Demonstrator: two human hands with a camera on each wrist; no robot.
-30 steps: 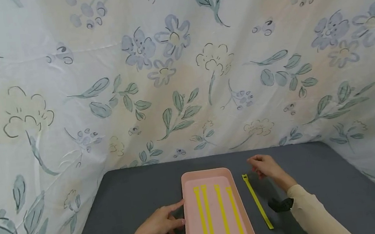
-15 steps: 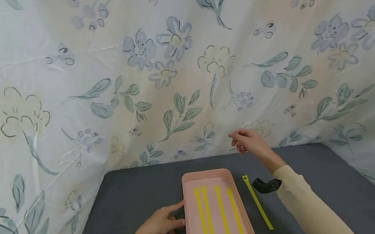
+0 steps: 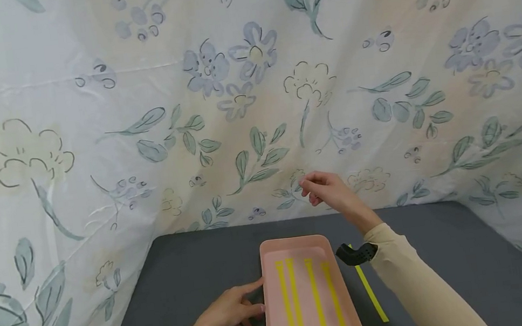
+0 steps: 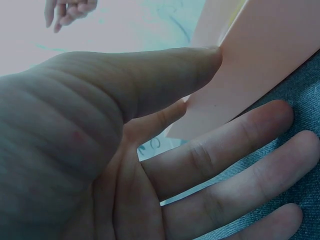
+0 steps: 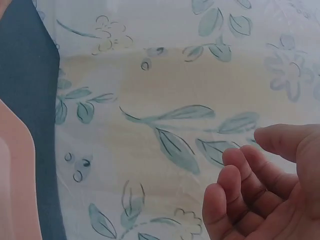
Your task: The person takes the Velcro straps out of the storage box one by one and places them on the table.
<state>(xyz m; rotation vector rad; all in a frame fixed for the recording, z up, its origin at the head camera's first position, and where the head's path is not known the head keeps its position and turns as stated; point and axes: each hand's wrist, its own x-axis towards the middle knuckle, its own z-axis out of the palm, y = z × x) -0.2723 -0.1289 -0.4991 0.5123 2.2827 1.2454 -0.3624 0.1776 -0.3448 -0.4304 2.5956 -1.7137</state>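
Note:
A pink tray [image 3: 292,243] stands on the dark table in the head view, with several yellow cable straps [image 3: 317,303] lying lengthwise in it. My left hand [image 3: 230,309] is at the tray's left side, its thumb and index fingertips against the outer wall. In the left wrist view the other fingers of that hand [image 4: 200,160] extend loosely below the wall. My right hand [image 3: 325,190] is raised beyond the tray's far end, fingers loosely bent and nothing held. The right wrist view also shows bare fingertips. Another yellow cable strap [image 3: 372,295] lies right of the tray, its upper part partly hidden by the wrist camera.
The dark tabletop [image 3: 195,263] ends at a floral curtain [image 3: 186,112] behind and around it. A black wrist camera [image 3: 357,254] is strapped to my right wrist, over the loose strap. Blue fabric [image 4: 305,95] shows beneath the tray in the left wrist view.
My right hand has risen from beside the loose strap and moved left, past the tray's far end. The left hand, the tray and the straps keep their places.

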